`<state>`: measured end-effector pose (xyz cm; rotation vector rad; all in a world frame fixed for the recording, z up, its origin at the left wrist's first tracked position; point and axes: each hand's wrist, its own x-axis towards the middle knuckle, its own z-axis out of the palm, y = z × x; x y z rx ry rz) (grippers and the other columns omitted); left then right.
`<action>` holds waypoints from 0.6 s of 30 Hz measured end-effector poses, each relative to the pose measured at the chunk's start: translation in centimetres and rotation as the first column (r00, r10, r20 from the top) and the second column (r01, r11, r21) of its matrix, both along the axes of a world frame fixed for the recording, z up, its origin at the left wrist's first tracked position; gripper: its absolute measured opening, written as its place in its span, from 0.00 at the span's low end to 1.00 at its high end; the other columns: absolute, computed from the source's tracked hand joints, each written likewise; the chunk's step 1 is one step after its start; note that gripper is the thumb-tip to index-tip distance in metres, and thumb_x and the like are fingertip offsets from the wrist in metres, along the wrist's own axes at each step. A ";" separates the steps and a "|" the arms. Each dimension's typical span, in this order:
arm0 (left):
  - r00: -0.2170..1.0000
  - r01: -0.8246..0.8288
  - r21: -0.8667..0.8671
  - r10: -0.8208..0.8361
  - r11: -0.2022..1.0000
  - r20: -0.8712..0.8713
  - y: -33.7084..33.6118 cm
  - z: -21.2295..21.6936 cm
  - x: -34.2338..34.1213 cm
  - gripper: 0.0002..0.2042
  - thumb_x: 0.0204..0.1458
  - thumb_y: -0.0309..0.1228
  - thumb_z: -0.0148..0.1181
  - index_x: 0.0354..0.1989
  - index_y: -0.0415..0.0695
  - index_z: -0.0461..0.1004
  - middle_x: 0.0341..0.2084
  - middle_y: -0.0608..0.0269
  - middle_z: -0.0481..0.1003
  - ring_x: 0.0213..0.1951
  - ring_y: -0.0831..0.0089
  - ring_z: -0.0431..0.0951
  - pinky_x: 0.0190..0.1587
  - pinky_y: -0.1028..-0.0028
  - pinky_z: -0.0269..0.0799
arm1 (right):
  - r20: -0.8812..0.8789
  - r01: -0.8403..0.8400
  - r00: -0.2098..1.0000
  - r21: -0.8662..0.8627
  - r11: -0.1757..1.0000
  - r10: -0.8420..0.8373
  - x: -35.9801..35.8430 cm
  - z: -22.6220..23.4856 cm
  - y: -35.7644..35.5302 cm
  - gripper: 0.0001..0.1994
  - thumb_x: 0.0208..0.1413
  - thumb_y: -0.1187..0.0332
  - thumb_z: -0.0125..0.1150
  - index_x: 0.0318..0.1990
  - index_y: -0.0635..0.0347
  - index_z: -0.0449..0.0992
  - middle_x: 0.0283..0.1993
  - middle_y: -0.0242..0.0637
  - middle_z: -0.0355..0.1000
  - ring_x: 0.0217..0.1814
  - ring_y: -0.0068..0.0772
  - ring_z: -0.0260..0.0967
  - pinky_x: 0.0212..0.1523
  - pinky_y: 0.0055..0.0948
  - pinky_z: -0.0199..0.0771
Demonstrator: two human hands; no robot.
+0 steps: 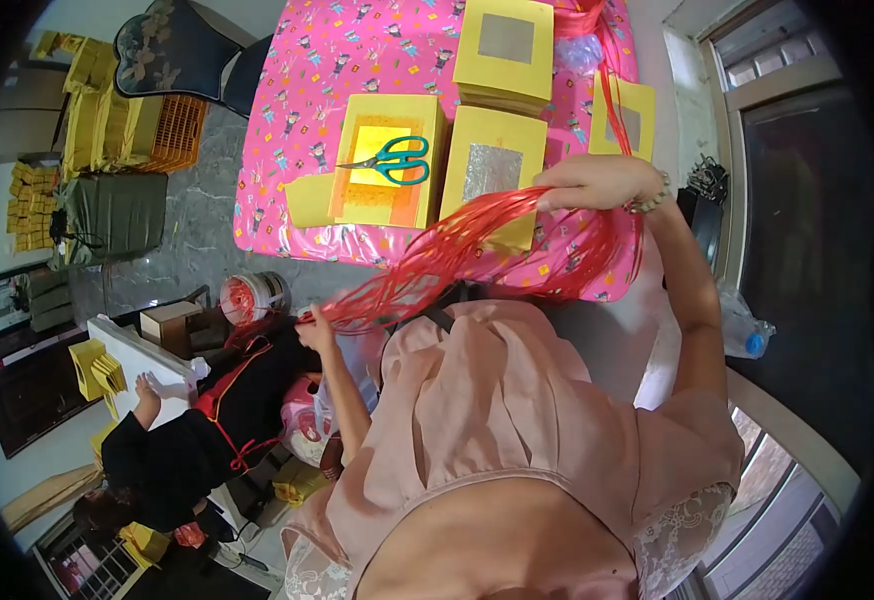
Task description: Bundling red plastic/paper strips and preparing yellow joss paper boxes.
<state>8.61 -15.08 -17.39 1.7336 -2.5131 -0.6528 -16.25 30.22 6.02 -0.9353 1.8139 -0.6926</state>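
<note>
A long bundle of shiny red plastic string (467,235) stretches across the front of my body. My right hand (592,183), with a beaded bracelet at its wrist, is closed around it above the table's near right part. Its loose end hangs down past this hand. At the lower left, off the table's edge, my left hand (315,328) is closed on the other end of the string. Scissors with teal handles (397,160) lie on a stack of yellow paper (350,145) topped with an orange and gold sheet. Close to my right hand is another yellow paper stack (497,160) bearing a silver square.
The table has a pink patterned cover (292,90). A third yellow stack (505,45) and more red string (612,50) lie farther back. A bucket of red material (254,298) stands left on the floor. A co-worker in black (172,455) is at a white table (152,365).
</note>
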 end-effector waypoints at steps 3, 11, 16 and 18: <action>0.713 0.418 -0.272 -0.498 0.867 -0.494 5.3 5.7 -5.6 0.25 0.57 0.40 0.47 0.53 0.29 0.62 0.46 0.41 0.69 0.50 0.53 0.69 0.55 0.65 0.60 | -0.236 -0.181 0.962 -0.160 0.970 0.140 1.3 -0.6 -3.9 0.19 0.61 0.55 0.44 0.39 0.64 0.70 0.30 0.45 0.71 0.33 0.41 0.69 0.34 0.34 0.66; 0.554 0.796 0.553 -0.662 0.244 -0.505 18.8 19.2 -11.2 0.17 0.59 0.37 0.42 0.29 0.36 0.73 0.16 0.50 0.71 0.24 0.59 0.75 0.27 0.67 0.65 | -0.214 -0.295 0.943 -0.180 0.938 0.255 2.6 -0.9 -9.3 0.21 0.59 0.53 0.44 0.35 0.67 0.69 0.27 0.50 0.69 0.31 0.49 0.68 0.33 0.40 0.65; 0.305 0.949 0.076 -0.827 0.307 -0.472 15.5 16.1 -7.4 0.16 0.57 0.36 0.47 0.22 0.38 0.72 0.14 0.48 0.67 0.20 0.52 0.70 0.23 0.65 0.63 | 0.081 -0.260 0.959 -0.118 0.958 0.270 2.8 -3.2 -5.4 0.18 0.59 0.55 0.47 0.37 0.66 0.68 0.29 0.47 0.68 0.31 0.39 0.66 0.34 0.35 0.65; 0.282 0.942 -0.047 -0.856 0.334 -0.434 12.1 12.8 -6.2 0.15 0.56 0.35 0.48 0.22 0.39 0.71 0.15 0.47 0.67 0.20 0.50 0.70 0.23 0.63 0.63 | 0.078 -0.216 0.971 -0.111 0.970 0.225 2.4 -3.9 -3.1 0.18 0.59 0.55 0.48 0.38 0.66 0.67 0.30 0.47 0.68 0.32 0.38 0.67 0.34 0.34 0.65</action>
